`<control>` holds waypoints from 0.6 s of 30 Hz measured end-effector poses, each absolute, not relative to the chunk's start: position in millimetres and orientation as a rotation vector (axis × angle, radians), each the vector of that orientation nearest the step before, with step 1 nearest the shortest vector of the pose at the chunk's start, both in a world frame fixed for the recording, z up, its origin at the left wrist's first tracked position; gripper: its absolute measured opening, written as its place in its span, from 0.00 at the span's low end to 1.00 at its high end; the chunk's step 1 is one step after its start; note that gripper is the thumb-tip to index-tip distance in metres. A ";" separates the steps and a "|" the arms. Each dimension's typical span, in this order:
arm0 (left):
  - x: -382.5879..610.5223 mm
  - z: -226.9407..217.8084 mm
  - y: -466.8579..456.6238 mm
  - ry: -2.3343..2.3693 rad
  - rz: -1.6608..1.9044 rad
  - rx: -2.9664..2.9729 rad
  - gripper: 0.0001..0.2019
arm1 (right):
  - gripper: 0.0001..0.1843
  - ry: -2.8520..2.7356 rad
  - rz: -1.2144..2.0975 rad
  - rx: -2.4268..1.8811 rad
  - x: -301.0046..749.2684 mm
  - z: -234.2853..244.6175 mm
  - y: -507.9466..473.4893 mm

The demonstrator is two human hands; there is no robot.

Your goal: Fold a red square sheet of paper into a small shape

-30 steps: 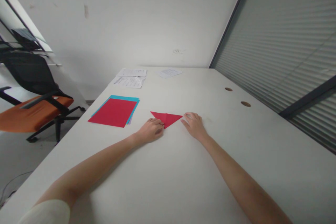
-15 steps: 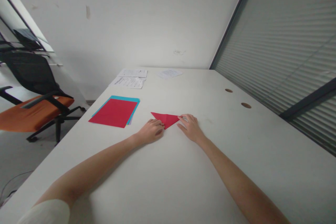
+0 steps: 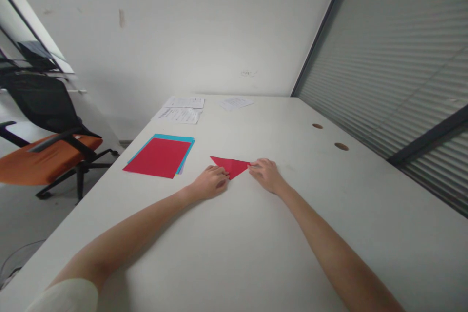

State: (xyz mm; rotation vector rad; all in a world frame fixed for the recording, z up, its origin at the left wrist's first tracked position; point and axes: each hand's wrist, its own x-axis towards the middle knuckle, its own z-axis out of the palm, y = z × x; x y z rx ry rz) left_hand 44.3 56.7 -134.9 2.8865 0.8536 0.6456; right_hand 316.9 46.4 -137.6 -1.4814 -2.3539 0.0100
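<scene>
A folded red sheet of paper (image 3: 236,167) lies on the white table, shaped like a triangle with its long edge at the back and a point towards me. My left hand (image 3: 212,181) rests at its left side, fingers curled and pressed onto the paper; its fingertips are partly hidden. At the right corner, my right hand (image 3: 267,174) has thumb and fingers closed in a pinch on the tip. Part of that corner is covered by the fingers.
Left of my hands lies a stack of coloured paper (image 3: 159,157), red on top with blue beneath. Printed sheets (image 3: 181,115) and another white sheet (image 3: 236,103) are at the table's far end. An orange office chair (image 3: 51,153) stands beyond the left edge. Blinds (image 3: 395,58) border the right.
My right thumb has moved up to the fingers, closing them at the paper's right corner. My left hand and the folded paper have stayed in place.
</scene>
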 end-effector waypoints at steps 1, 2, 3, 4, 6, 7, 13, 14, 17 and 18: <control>44.2 -135.3 56.7 0.852 0.649 2.886 0.08 | 0.24 -2.324 0.000 -1.508 318.2 -138.2 47.1; 44.2 -135.7 56.8 0.850 0.651 2.886 0.08 | 0.24 -2.288 -0.019 -1.532 317.6 -138.5 46.8; 44.2 -136.0 56.8 0.847 0.653 2.885 0.08 | 0.24 -2.247 -0.047 -1.550 315.4 -138.4 45.7; 44.2 -136.2 56.8 0.843 0.652 2.884 0.08 | 0.24 -2.211 -0.078 -1.558 311.7 -138.0 43.9; 44.2 -136.8 56.9 0.837 0.650 2.882 0.08 | 0.25 -2.193 -0.105 -1.513 301.5 -136.6 38.8; 44.3 -137.1 57.0 0.836 0.653 2.880 0.08 | 0.24 -2.223 -0.090 -1.456 295.7 -135.9 35.9; 44.6 -138.9 58.6 0.844 0.668 2.872 0.08 | 0.22 -2.540 0.036 -1.152 279.7 -134.2 28.8; 44.5 -138.9 58.9 0.849 0.662 2.870 0.08 | 0.22 -2.536 0.037 -1.180 283.1 -134.1 30.5; 43.7 -138.8 59.3 0.854 0.635 2.868 0.08 | 0.23 -2.453 0.025 -1.328 301.8 -134.7 39.5; 43.4 -138.9 59.4 0.853 0.629 2.866 0.08 | 0.23 -2.419 0.021 -1.377 309.0 -135.4 42.8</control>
